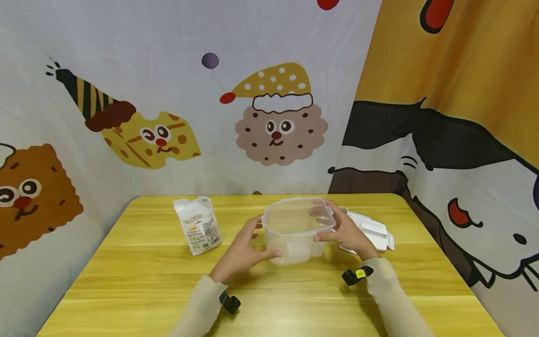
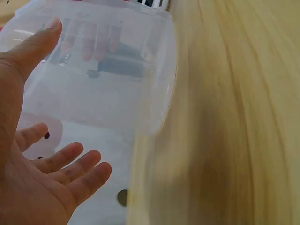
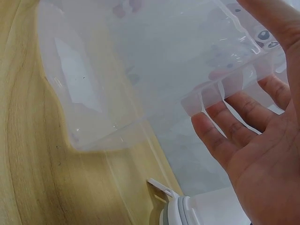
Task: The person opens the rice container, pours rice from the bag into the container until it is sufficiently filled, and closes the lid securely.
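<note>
A clear plastic food container (image 1: 290, 238) with a flared rim is between my two hands above the middle of the table. My right hand (image 1: 343, 229) grips its right side, thumb over the front rim and fingers behind. Its fingers show at the rim's edge in the right wrist view. At the container's left side is my left hand (image 1: 244, 250), its thumb against the lower front. In the left wrist view this hand's fingers (image 2: 89, 180) are spread and look apart from the plastic. A pale rectangular patch (image 3: 77, 75) shows on the container's wall.
A white printed packet (image 1: 198, 225) stands at the back left of the wooden table (image 1: 139, 276). Behind my right hand lie white plastic pieces (image 1: 372, 231), partly hidden, one with a grey ring in the right wrist view. A cartoon-printed curtain (image 1: 168, 61) hangs behind.
</note>
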`<act>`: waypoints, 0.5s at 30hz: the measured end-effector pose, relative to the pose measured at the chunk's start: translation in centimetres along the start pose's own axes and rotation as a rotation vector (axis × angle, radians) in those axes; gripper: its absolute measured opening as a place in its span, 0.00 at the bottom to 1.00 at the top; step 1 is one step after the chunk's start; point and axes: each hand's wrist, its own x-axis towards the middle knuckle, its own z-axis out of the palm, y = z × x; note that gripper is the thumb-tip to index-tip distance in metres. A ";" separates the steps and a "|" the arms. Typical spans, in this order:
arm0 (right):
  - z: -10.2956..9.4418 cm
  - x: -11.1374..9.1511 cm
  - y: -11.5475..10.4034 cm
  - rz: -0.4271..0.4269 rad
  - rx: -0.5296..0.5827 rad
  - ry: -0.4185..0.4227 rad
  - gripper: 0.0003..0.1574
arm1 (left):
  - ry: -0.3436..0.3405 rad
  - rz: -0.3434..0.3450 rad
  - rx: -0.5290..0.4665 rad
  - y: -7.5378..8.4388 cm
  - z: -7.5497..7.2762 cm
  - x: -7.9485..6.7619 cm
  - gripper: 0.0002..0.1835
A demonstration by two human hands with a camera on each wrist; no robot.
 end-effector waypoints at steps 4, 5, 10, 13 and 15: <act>0.2 -0.1 0.0 -0.004 0.010 -0.012 0.60 | 0.013 0.009 0.153 0.5 -1.1 -1.0 0.59; 0.2 -0.1 0.0 -0.004 0.010 -0.013 0.60 | 0.019 0.012 0.190 0.7 -1.4 -1.2 0.60; 0.0 0.0 -0.1 -0.003 0.010 -0.012 0.59 | 0.070 0.067 0.313 1.7 -3.0 -2.3 0.60; 0.0 0.1 -0.1 -0.009 0.010 -0.015 0.59 | 0.116 0.121 0.361 2.1 -3.9 -2.9 0.59; 0.0 0.1 -0.1 -0.015 0.008 -0.019 0.59 | 0.149 0.147 0.391 2.3 -4.6 -3.4 0.59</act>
